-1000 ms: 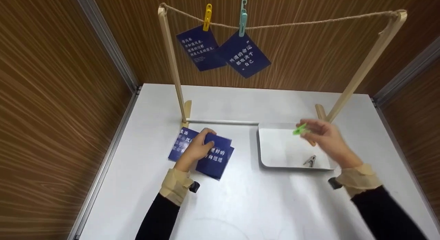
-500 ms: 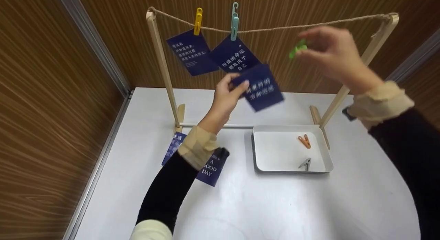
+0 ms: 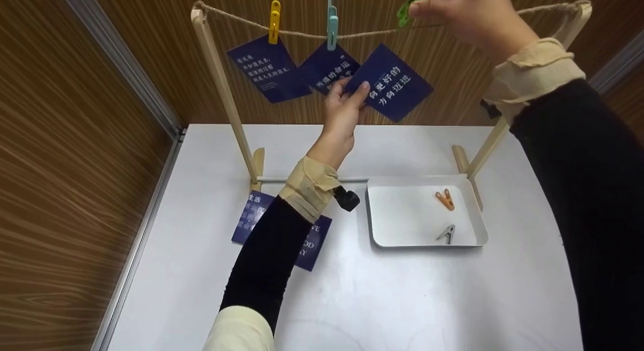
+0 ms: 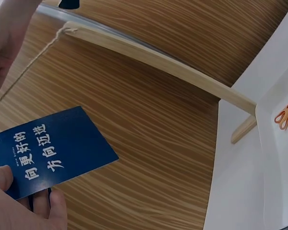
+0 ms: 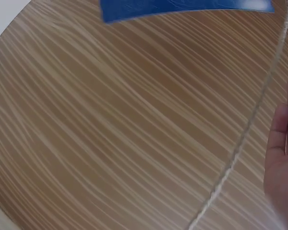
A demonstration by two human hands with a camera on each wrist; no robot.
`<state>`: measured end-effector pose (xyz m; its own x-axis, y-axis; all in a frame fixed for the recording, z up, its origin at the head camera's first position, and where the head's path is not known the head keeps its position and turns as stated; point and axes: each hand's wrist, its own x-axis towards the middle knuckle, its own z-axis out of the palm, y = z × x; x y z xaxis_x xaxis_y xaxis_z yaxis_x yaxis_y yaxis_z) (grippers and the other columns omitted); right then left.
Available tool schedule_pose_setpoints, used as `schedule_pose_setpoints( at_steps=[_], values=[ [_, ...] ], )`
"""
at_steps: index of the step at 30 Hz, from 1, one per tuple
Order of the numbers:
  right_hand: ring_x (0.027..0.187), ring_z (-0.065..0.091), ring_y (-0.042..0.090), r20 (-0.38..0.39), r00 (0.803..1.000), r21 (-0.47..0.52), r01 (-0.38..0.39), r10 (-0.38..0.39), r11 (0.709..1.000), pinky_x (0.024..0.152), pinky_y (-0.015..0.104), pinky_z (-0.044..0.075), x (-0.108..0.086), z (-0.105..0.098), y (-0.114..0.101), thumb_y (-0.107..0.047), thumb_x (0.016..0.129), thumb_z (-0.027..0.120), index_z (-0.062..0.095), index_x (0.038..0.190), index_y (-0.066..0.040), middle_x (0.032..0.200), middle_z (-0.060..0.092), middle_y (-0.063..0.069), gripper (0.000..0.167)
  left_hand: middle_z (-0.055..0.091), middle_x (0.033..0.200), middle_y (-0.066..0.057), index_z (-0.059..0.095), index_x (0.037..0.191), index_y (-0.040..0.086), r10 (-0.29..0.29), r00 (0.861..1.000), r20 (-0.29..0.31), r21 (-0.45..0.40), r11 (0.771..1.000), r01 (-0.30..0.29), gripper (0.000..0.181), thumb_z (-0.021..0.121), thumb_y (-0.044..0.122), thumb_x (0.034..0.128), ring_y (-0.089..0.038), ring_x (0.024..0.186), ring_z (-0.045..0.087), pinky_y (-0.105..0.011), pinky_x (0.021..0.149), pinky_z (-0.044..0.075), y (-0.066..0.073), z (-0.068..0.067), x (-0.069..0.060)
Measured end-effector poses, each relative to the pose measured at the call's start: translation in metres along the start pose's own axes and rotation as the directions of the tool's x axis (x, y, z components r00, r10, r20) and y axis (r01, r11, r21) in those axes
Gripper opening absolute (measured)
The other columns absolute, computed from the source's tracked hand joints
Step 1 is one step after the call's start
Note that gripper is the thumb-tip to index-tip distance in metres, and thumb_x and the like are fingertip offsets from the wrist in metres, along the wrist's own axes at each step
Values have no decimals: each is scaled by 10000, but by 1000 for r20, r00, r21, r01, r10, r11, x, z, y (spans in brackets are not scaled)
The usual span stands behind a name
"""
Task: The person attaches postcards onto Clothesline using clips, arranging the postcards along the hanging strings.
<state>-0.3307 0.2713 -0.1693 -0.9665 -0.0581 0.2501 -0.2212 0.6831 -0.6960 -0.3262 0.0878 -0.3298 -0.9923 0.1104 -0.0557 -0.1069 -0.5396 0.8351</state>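
Note:
My left hand pinches a dark blue card by its left corner, thumb in front, just below the rope. White characters face me on it, also in the left wrist view. At the top of the head view, my right hand pinches a green clothespin beside the rope; its fingertips are partly cut off by the frame. Left of the held card, a yellow clothespin and a light blue clothespin each clip a blue card to the rope; my left fingers partly cover the nearer hanging card.
A wooden frame with a left post and right post carries the rope. On the table, a white tray contains an orange clothespin and a grey clip. More blue cards lie under my left forearm.
My left hand has lifted the card off the table up towards the rope, right of the hanging cards. My right hand has risen from the tray to the rope with the green clothespin.

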Motion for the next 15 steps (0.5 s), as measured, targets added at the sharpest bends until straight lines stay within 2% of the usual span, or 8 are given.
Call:
schedule_pose_setpoints(
  at_steps=[8,15],
  values=[
    [1069,616,87,30,999,-20,29,-29,999,1059,261,452,5,11,0,-323,915,688,701,1211,-204,1183,684,-26,319,665,968,-45,553,1189,64,7,1000,-4,-30,1000,-7,247,644,65,960,-138,841,659,-286,804,536,6,7,-1],
    [1201,600,153,78,996,-119,60,-51,991,1105,270,409,4,17,-3,-304,962,639,652,1287,-202,1295,645,34,341,673,1001,-84,552,1195,34,3,1000,-10,-64,998,-4,255,639,32,955,-142,852,662,-286,811,551,12,12,-3]
  ],
)
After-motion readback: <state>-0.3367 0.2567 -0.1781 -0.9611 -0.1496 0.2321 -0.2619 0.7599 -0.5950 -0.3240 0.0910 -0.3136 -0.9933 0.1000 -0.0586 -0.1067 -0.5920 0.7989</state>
